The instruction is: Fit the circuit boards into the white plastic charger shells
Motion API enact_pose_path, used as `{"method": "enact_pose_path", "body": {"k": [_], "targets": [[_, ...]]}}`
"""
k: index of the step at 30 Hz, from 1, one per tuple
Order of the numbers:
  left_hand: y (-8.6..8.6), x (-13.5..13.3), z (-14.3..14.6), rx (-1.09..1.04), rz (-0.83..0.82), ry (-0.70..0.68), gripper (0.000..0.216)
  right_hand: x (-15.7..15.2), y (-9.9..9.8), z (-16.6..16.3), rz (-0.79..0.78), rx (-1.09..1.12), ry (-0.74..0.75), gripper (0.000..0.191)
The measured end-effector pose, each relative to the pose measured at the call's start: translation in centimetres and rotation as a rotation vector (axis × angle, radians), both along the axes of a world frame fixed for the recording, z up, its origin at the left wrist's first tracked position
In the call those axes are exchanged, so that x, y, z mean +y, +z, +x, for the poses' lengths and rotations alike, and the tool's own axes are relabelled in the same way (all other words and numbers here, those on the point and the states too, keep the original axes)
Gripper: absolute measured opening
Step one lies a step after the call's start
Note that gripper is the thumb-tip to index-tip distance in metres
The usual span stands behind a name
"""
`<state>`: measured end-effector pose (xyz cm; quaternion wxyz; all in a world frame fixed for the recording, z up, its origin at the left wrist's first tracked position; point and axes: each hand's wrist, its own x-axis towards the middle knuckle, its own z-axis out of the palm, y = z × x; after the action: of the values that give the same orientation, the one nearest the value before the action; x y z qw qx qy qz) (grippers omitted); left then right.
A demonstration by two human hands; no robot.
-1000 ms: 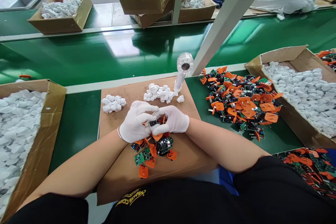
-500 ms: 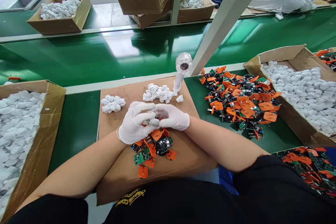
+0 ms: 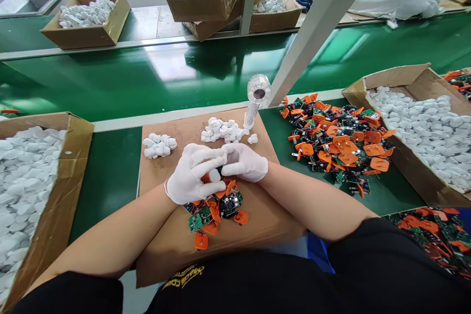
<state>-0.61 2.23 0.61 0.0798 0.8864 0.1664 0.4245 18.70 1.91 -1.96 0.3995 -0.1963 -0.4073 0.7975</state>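
White-gloved, my left hand (image 3: 196,174) curls round a small white plastic housing piece (image 3: 214,175), which is mostly covered by fingers. My right hand (image 3: 246,163) meets it from the other side, thumb and fingers closed on the same piece. Something dark shows between the two hands, too hidden to make out. Just below them lies a small heap of green circuit boards (image 3: 228,203) with orange plastic plates (image 3: 201,241) and wires. Beyond the hands sit two groups of white plastic pieces, one at left (image 3: 159,146) and one in the middle (image 3: 222,130).
Cardboard (image 3: 165,250) covers the bench before me. A clear handheld fan-shaped object (image 3: 253,100) stands at its back edge. Right of it is a large pile of orange-plated circuit boards (image 3: 338,137). Boxes of white pieces flank me, left (image 3: 79,157) and right (image 3: 408,167). A slanted post (image 3: 316,34) rises behind.
My left fingers have shifted and spread somewhat around the white piece, with the lower fingers reaching farther right. My right hand has turned slightly, still against the piece.
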Motion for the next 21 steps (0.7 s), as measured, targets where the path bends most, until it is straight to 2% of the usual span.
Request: {"method": "enact_pose_path", "body": {"k": [5,8,12,16,21], "targets": [[0.1,0.7,0.2,0.025,0.044,-0.071,0.052,0.1,0.3,0.0,0.024,-0.029,-0.024,0.040],[-0.1,1.2,0.0,0.071,0.053,-0.117,0.057,0.1,0.5,-0.1,0.035,-0.039,-0.037,0.041],[-0.5,1.5,-0.1,0.085,0.016,-0.079,0.063,0.1,0.7,-0.2,0.014,-0.048,-0.048,0.040],[-0.8,1.6,0.1,0.014,-0.042,-0.113,0.068,0.0,0.7,-0.3,-0.080,0.002,-0.059,0.040],[-1.4,1.7,-0.1,-0.009,-0.022,-0.084,0.057,-0.2,0.5,-0.4,-0.131,0.015,0.010,0.040]]}}
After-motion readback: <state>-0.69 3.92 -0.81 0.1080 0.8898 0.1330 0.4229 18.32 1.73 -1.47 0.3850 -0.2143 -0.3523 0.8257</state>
